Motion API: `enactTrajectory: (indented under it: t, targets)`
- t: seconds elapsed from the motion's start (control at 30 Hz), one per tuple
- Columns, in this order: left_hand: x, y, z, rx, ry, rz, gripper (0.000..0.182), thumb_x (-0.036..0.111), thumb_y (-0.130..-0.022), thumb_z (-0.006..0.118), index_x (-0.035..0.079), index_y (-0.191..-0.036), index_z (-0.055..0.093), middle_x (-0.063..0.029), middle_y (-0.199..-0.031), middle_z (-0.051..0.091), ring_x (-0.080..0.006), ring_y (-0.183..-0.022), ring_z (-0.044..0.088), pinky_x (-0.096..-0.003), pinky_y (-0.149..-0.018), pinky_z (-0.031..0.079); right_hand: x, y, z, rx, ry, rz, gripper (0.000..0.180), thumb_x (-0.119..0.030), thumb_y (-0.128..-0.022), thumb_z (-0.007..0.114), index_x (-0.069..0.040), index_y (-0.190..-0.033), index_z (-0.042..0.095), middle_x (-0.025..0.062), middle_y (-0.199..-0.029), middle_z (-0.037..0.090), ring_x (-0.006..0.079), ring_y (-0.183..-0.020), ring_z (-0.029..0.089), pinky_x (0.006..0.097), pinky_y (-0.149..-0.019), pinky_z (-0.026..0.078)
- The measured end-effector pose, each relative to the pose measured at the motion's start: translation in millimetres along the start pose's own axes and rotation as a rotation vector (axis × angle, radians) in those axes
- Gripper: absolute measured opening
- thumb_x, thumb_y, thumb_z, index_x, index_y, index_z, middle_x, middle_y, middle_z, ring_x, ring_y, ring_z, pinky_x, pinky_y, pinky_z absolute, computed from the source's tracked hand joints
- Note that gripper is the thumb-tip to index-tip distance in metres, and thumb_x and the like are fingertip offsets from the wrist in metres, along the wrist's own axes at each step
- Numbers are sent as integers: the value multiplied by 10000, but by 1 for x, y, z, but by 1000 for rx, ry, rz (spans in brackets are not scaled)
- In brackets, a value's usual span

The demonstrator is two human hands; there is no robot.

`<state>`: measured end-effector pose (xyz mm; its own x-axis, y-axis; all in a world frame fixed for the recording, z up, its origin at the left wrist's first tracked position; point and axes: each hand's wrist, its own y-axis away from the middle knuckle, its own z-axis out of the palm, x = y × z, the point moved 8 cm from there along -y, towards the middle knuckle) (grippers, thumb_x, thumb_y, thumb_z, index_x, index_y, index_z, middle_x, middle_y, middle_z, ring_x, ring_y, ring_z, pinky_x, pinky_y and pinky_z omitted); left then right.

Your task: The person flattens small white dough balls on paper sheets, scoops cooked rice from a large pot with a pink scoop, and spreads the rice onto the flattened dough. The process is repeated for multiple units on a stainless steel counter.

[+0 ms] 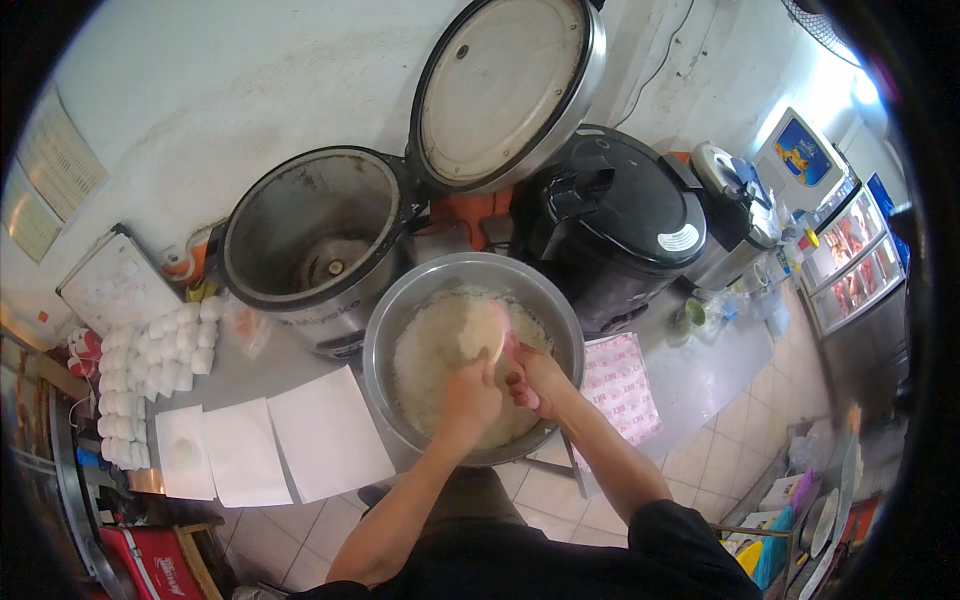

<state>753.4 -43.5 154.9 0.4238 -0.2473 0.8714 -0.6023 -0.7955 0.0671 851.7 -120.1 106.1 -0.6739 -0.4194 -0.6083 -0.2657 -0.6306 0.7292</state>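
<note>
Cooked white rice fills much of a wide metal pot directly before me. Over the rice, my left hand grips a small rice-filled cup, its thumb at the near rim. My right hand is closed around the handle of a pink rice paddle. The paddle's upper part lies against the cup's right side, so its blade is partly hidden.
An open-lidded rice cooker and a closed black cooker stand behind the pot. Leftward lie white paper sheets, one with a pale rice mound, and stacked white packets. Pink-printed paper lies at right.
</note>
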Motion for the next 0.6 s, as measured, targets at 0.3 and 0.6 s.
enactTrajectory:
  t: [0.3, 0.6]
  targets:
    - [5, -23, -6, 40, -34, 26, 330, 188, -950, 465, -19, -1163, 608, -306, -870, 641, -458, -882, 628, -500, -766, 486, 16, 33, 7, -26, -93, -9, 350, -327, -1033, 375, -233, -1369, 407, 26, -667, 446, 111, -416, 365, 266, -354, 316]
    - [-23, 16, -4, -57, -64, -56, 284, 196, -951, 470, 8, -1054, 656, -283, -895, 644, -448, -868, 629, -515, -783, 481, -1, 22, -9, 116, -142, -137, 294, -318, -1010, 443, -236, -1291, 463, 23, -678, 463, 109, -426, 377, 257, -364, 327]
